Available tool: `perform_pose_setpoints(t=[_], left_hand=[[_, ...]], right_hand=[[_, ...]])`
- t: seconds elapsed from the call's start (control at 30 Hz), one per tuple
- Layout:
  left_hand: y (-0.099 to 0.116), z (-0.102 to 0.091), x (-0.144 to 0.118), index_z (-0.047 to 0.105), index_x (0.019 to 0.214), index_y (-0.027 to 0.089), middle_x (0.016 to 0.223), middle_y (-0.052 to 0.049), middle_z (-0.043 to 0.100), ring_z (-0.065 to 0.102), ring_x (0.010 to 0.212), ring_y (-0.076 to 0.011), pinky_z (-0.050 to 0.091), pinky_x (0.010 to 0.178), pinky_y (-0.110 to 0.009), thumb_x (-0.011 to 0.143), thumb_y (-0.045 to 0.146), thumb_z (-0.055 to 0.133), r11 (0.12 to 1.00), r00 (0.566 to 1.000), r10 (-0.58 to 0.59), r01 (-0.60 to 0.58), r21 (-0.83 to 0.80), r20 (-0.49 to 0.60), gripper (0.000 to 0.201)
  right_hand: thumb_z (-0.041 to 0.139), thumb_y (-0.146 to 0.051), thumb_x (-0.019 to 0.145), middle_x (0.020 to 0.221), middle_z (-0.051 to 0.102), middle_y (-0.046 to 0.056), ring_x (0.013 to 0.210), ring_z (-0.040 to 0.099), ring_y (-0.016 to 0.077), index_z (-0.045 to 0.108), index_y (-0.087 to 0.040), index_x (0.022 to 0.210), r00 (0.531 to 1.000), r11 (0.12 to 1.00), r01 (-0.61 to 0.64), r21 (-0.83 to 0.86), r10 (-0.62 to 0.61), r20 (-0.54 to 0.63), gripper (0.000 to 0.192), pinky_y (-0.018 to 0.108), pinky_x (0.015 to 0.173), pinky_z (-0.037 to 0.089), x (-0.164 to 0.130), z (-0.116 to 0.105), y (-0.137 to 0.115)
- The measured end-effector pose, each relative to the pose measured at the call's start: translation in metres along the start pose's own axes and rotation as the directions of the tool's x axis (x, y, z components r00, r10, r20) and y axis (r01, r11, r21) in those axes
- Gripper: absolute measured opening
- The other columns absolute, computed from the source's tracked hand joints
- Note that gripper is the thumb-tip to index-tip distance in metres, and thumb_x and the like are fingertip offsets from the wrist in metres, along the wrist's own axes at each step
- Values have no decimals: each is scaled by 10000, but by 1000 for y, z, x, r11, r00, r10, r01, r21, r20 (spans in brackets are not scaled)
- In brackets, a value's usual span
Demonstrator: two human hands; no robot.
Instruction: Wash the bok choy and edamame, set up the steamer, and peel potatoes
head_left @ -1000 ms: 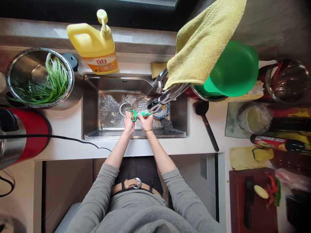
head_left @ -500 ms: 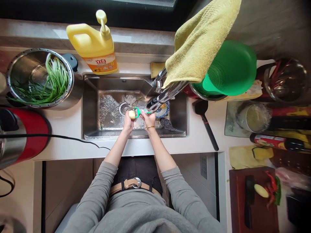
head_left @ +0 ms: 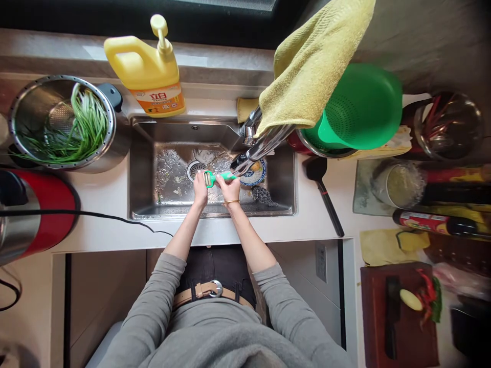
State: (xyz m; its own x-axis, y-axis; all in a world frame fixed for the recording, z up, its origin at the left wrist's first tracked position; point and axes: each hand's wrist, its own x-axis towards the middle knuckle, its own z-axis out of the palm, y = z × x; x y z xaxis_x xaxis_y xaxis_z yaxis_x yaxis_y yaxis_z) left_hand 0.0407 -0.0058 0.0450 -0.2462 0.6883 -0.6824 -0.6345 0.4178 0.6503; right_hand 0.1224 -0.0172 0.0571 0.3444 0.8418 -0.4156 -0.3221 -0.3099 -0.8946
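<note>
Over the steel sink point(head_left: 146, 204) my left hand point(head_left: 200, 190) grips a small pale vegetable piece, mostly hidden under my fingers. My right hand point(head_left: 229, 189) holds a green peeler point(head_left: 215, 178) by its handle, its blade head lying against the piece in my left hand. Both hands sit just below the spout of the chrome tap point(head_left: 261, 145), close together above the drain point(head_left: 195, 168). A thin gold bangle circles my right wrist.
A yellow soap bottle point(head_left: 151, 69) stands behind the sink. A steel colander of green stalks point(head_left: 65, 128) sits left, beside a red appliance point(head_left: 34, 214). A yellow towel point(head_left: 310, 66) and green strainer point(head_left: 362, 105) lie right. A patterned dish point(head_left: 253, 174) and scourer point(head_left: 261, 195) rest in the basin.
The peeler head slid left and right across the piece in my left hand. Both hands rose slightly toward the tap.
</note>
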Motion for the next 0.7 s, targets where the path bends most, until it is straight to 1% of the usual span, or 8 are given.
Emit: perform_pose_setpoints(t=[0.1,0.2,0.27,0.33,0.4,0.5,0.57,0.7], left_hand=[[11,-2,3,657,887,163,745,-21,612,575,620,-102,470,616,-203,952,417,440,998,997,47,-44,48,-55,340],[26,-5,8,648,947,163,785,-43,635,620,650,-116,499,657,-234,950,454,418,998,996,62,-63,-12,-70,371],[30,-6,10,645,950,161,798,-54,650,643,671,-129,508,670,-249,943,456,431,998,999,35,-35,-43,-10,365],[26,-5,10,636,946,157,789,-61,662,654,680,-142,514,670,-258,938,461,446,997,997,-41,46,-70,67,359],[17,-1,8,619,940,149,745,-52,658,647,658,-136,512,658,-250,941,477,447,987,988,-121,130,-89,98,370],[2,5,4,592,903,140,673,-14,634,616,602,-97,489,618,-199,966,444,433,977,982,-183,186,-107,38,349],[-4,8,2,581,874,141,664,1,631,599,583,-77,468,585,-175,985,388,418,976,982,-189,188,-105,5,316],[-1,10,2,583,835,139,658,1,627,584,572,-81,446,533,-187,1003,366,375,979,983,-184,183,-93,1,351]], right_hand=[[800,-345,562,781,666,-19,718,652,134,493,-207,834,993,998,37,-54,-43,-114,433,337,762,607,8,-24,15],[808,-302,522,673,614,-85,616,611,106,452,-212,817,948,995,-73,-69,48,-314,471,341,701,611,15,-53,29],[799,-285,538,656,603,-90,605,611,107,434,-216,805,924,992,-122,-7,111,-365,457,349,677,613,17,-61,32],[787,-266,567,696,628,-59,658,640,127,441,-215,813,939,993,-102,58,116,-325,427,360,703,612,16,-57,27],[775,-256,589,734,643,-30,708,657,147,452,-216,821,964,993,-72,99,94,-249,399,381,744,609,13,-43,17],[776,-237,591,793,657,-22,767,667,160,462,-217,851,989,993,-38,113,53,-136,408,405,803,599,9,-22,2],[771,-233,601,799,655,-38,776,665,147,462,-219,874,996,993,-20,114,29,-81,413,372,801,599,7,-13,-6],[729,-220,636,766,634,-68,721,646,103,463,-214,873,1000,993,-28,114,28,-2,357,270,718,593,3,-11,-13]])
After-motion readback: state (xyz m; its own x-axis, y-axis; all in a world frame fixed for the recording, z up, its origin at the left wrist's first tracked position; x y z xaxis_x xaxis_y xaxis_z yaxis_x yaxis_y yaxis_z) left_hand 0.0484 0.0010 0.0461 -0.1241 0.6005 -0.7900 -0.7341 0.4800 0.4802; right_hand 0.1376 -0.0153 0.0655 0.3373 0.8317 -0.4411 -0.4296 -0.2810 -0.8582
